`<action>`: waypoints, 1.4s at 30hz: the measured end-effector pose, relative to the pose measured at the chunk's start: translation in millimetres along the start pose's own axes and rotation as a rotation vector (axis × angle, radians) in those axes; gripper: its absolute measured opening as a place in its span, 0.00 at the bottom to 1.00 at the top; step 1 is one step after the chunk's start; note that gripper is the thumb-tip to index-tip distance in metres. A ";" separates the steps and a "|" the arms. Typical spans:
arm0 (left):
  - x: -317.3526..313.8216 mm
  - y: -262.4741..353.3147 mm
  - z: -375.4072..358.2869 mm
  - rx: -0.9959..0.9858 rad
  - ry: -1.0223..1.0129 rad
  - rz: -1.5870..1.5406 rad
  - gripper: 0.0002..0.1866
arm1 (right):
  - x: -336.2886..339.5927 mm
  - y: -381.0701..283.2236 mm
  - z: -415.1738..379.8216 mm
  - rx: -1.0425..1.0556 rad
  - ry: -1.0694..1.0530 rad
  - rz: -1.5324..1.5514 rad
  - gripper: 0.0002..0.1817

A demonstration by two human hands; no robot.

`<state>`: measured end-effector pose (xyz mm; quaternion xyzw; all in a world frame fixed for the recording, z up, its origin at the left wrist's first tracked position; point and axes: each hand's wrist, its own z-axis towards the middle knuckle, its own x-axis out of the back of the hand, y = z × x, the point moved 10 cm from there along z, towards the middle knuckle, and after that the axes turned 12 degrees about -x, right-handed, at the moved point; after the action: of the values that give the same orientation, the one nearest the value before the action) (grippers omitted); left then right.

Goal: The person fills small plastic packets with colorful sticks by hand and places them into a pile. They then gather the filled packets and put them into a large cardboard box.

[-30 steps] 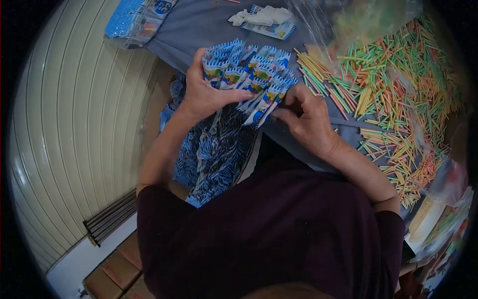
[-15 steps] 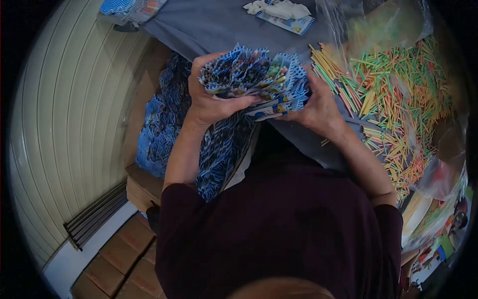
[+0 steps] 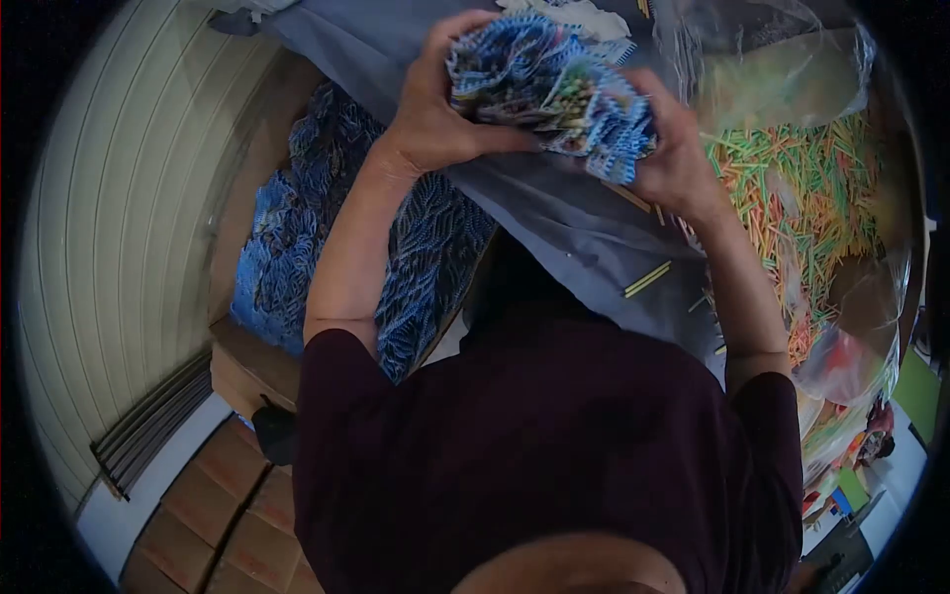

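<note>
Both my hands grip a thick bundle of blue, zigzag-edged packets (image 3: 534,79) above the grey cloth. My left hand (image 3: 435,114) is closed round the bundle's left side, the thumb along its near edge. On the opposite side, my right hand (image 3: 678,148) presses against the packets, its fingers partly hidden. Coloured stick ends show in some packet openings. The bundle is slightly smeared by motion. Two yellow sticks (image 3: 648,279) lie on the cloth below my right hand.
A cardboard box (image 3: 242,361) at left holds many blue packets (image 3: 396,267). Loose coloured sticks (image 3: 792,198) are heaped at right, with clear plastic (image 3: 782,79) over part. Grey cloth (image 3: 584,233) covers the work surface. Brown cartons (image 3: 218,495) sit at lower left beside a ribbed wall (image 3: 119,247).
Both hands have raised the bundle up and to the right in view and tilted it, its right end lower. The box of packets and surroundings have shifted left in view.
</note>
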<state>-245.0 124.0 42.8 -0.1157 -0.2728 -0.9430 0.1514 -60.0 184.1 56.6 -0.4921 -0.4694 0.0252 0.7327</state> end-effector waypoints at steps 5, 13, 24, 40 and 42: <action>11.1 0.4 -2.7 0.091 0.025 0.028 0.52 | -2.0 10.3 1.7 0.025 0.098 0.244 0.55; 2.6 7.1 -12.2 0.147 0.088 0.023 0.51 | -28.6 11.9 19.0 0.008 -0.210 0.479 0.62; -29.1 1.5 11.6 0.156 -0.011 0.212 0.51 | -37.8 55.0 -10.5 -0.223 -0.347 0.058 0.34; -15.1 17.3 2.2 0.130 -0.102 0.224 0.50 | -39.0 15.8 17.0 -0.028 -0.269 0.506 0.68; -24.6 17.9 3.7 0.117 -0.105 0.217 0.50 | -38.0 22.2 21.2 -0.048 -0.296 0.540 0.64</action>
<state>-215.5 117.1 47.0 -0.1846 -0.3207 -0.8963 0.2446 -86.9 191.3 16.4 -0.6071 -0.4237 0.2794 0.6114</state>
